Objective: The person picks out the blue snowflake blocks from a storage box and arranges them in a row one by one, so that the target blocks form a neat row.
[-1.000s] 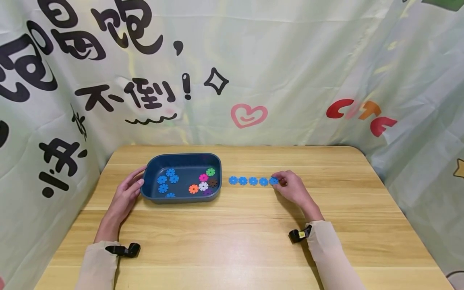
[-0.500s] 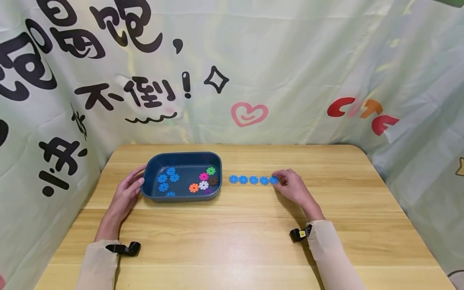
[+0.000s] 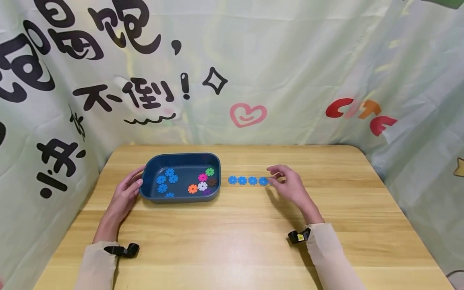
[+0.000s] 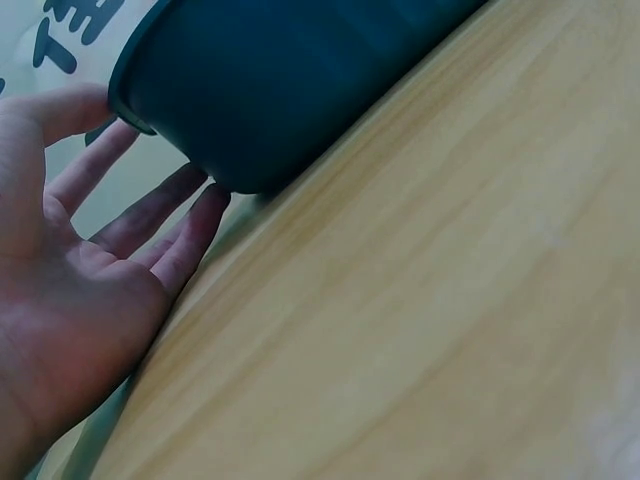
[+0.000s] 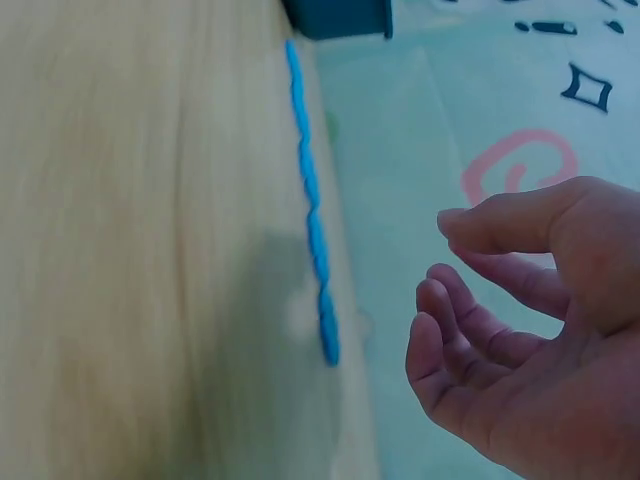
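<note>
A row of several blue notched plastic discs (image 3: 252,180) lies flat on the table, edge to edge. My right hand (image 3: 290,186) is raised above the row's right end and partly covers the last disc in the head view. In the right wrist view, nothing shows between the thumb and fingers of that hand (image 5: 540,330), and the blue row (image 5: 314,225) lies apart from it. My left hand (image 3: 124,192) touches the left end of a dark blue tub (image 3: 185,198) with extended fingers. Inside the tub are several loose blue discs (image 3: 161,179).
At the tub's right end sit discs in other colours, among them green (image 3: 210,172), pink (image 3: 202,177), orange (image 3: 193,189) and white (image 3: 202,186). A printed cloth (image 3: 290,80) hangs behind the wooden table (image 3: 224,241).
My right hand has let go of the rightmost blue disc, lifted and shifted slightly left over it. The left hand and the tub have stayed in place.
</note>
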